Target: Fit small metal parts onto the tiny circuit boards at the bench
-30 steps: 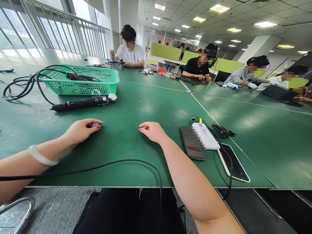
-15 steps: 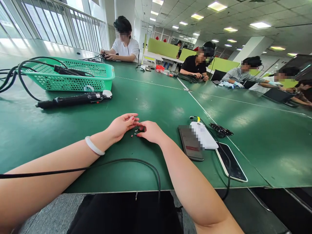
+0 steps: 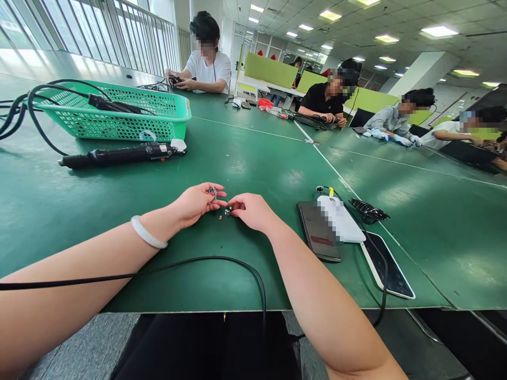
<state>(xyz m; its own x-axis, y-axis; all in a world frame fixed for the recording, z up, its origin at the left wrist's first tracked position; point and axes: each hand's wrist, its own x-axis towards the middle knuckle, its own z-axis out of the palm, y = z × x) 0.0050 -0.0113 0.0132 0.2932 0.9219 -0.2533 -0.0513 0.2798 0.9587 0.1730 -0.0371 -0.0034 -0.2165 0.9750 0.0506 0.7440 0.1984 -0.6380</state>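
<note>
My left hand (image 3: 198, 203) is held palm up just over the green table, its thumb pressing a small silvery, frame-like part (image 3: 213, 193) against the fingers. Close beside it, my right hand (image 3: 253, 211) reaches down with thumb and forefinger drawn together at the tabletop. Tiny dark and silvery pieces (image 3: 227, 211) lie at those fingertips; whether one is pinched between them I cannot make out. A tiny red piece (image 3: 221, 217) rests on the table just left of them.
A black electric screwdriver (image 3: 122, 154) lies before a green mesh basket (image 3: 130, 129) with cables. At right are a dark phone (image 3: 317, 232), a white device (image 3: 336, 211), another phone (image 3: 390, 269) and a black object (image 3: 369, 211). A black cable (image 3: 178, 259) crosses my left forearm. Co-workers sit farther back.
The silvery part in my left hand has come into view. My right thumb and forefinger have closed toward each other by the tiny pieces. The whole view has shifted slightly.
</note>
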